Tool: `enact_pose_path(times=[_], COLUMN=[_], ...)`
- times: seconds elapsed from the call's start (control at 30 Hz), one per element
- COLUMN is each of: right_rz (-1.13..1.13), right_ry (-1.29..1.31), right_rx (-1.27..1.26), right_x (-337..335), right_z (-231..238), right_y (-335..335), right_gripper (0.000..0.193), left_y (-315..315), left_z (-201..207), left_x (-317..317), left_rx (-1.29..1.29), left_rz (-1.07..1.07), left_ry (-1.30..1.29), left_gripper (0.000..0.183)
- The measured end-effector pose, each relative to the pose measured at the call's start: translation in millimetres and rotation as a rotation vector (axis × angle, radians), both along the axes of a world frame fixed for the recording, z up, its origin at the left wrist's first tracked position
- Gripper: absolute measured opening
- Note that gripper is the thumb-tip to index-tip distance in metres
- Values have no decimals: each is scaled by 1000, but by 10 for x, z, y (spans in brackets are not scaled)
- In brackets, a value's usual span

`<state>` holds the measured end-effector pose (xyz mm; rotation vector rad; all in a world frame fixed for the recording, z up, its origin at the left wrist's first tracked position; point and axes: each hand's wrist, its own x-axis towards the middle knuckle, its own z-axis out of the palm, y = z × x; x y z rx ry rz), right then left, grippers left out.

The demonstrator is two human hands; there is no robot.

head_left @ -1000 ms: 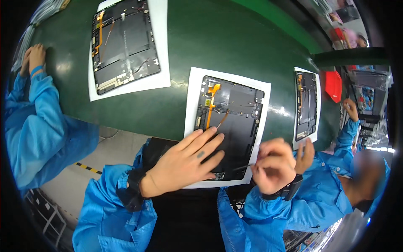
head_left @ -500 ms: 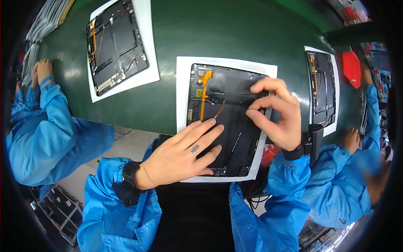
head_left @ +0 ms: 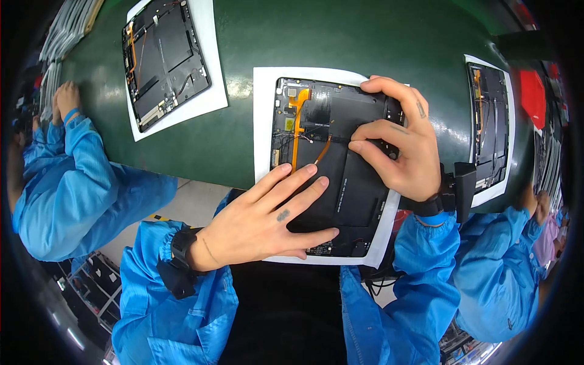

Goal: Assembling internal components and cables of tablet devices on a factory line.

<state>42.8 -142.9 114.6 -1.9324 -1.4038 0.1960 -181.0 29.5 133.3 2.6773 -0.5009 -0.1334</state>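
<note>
Right hand (head_left: 406,146) moved up the tablet (head_left: 359,179), pinched; can't tell if holding anything. Left hand (head_left: 264,219) spread flat. White print (head_left: 342,190) too tiny. Green desk (head_left: 292,36).

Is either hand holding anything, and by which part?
Left hand lies on the open tablet shell, gripping nothing. Right hand pinches over it; whether on anything can't be told.

Before the green workbench (head_left: 243,140), pale grey floor (head_left: 196,196) bears yellow-and-black striped tape (head_left: 159,217); farther from the workbench stands a metal-framed rack (head_left: 97,286).
</note>
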Motion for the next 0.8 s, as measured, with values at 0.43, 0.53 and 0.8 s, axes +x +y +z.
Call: enact_pose_path(times=[0.43,0.53,0.8], right_rz=[-50,-56,-62], right_ry=[-5,6,23], right_rx=[-2,-3,12], right_x=[-22,-33,-29], right_z=[-54,-59,-67], right_y=[-18,-21,-9], right_gripper=[13,13,15], left_y=[5,8,13], left_z=[-17,-19,-41], left_x=[-1,-3,-3], left_rx=[5,2,-21], left_rz=[-13,-15,-6], left_ry=[58,60,50], left_gripper=[60,60,62])
